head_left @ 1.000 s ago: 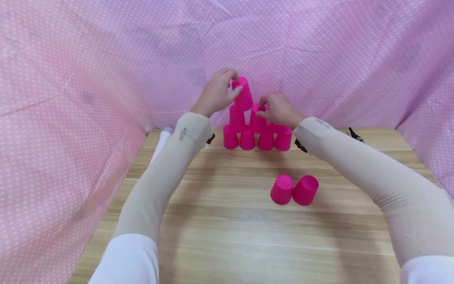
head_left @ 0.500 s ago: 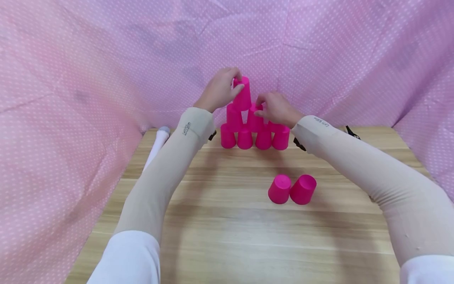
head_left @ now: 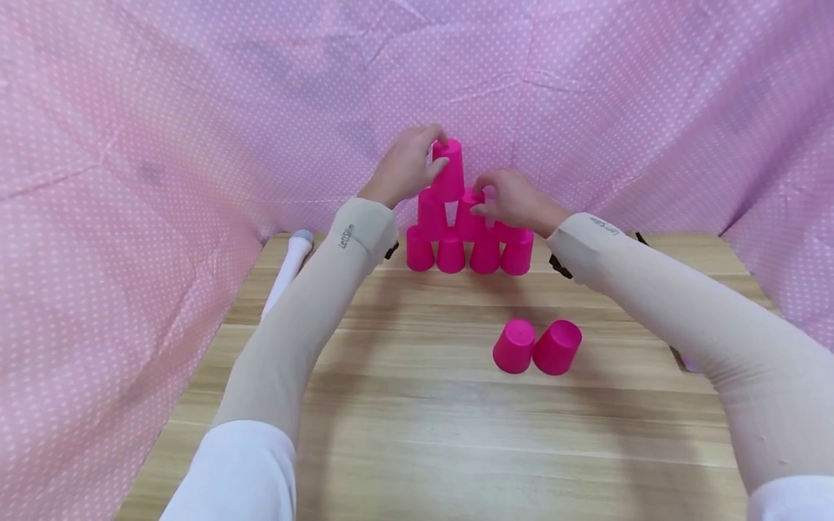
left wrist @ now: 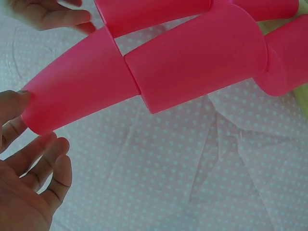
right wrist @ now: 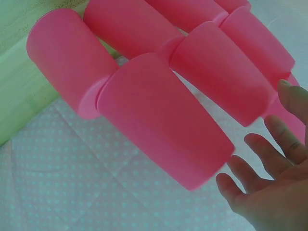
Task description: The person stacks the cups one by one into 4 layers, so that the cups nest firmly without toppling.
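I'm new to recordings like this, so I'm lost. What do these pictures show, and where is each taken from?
There is no machine, just a person working bare-handed. The wide picture comes from a camera on the head; the two close ones from cameras on the wrists. On the wooden table, upside-down pink cups are stacked in rows, with two loose cups standing nearer. The left hand holds the top cup; the right hand is at the row below, its grip unclear.

Two cups (head_left: 513, 347) stand on the table (head_left: 404, 434) before the stacked cups (head_left: 470, 217).
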`<state>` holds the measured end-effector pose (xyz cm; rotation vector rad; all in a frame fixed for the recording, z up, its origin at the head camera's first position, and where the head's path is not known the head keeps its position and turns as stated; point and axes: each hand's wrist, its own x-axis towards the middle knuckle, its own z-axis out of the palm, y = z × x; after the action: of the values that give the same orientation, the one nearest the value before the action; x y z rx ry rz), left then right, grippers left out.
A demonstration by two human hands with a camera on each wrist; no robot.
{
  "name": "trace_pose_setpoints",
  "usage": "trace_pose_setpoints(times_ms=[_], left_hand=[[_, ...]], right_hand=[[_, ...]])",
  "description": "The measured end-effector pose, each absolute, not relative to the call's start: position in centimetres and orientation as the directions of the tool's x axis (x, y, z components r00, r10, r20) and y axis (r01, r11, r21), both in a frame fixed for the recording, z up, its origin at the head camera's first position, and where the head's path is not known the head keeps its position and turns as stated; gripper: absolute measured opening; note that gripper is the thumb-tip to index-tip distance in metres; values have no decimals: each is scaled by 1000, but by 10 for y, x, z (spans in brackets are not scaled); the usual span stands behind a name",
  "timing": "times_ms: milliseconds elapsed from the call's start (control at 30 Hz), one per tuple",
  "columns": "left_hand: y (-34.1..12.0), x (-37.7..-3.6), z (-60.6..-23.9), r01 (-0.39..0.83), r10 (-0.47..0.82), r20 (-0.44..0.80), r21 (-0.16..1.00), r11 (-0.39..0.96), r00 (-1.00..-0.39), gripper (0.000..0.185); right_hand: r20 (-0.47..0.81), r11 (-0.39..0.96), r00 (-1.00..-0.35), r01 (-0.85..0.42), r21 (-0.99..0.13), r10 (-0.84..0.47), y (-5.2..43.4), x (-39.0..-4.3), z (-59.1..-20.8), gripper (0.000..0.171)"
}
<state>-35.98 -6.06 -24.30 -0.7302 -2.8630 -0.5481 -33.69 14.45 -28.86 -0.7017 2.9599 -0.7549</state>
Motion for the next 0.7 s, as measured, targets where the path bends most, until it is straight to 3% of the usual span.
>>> trace_pose_setpoints(times_ms=[267,367,433,533,700], left_hand=[[-68,-353,-244,530,457,287,277,802,-842,40],[-71,-343,-244,597,492,379,241,765,-784,38],[-71,-330,-244,659,534,438,203,725,-723,37],[-66,-306,-248,782,625,525,137,608,-577,34],[-49,-259,-269,917,752,549,71,393,-365,28]], right_hand=[[220,735,-835,-549,-397,-504,160,-311,-281,35],[264,715,-803,-595,-366,-534,172,-292,-281,36],[317,690,-767,-640,-337,-557,182,-278,-283,35],[383,669,-723,-685,-287,-576,201,-252,-287,34],[439,658,-672,-722,-213,-596,235,-209,-297,38]])
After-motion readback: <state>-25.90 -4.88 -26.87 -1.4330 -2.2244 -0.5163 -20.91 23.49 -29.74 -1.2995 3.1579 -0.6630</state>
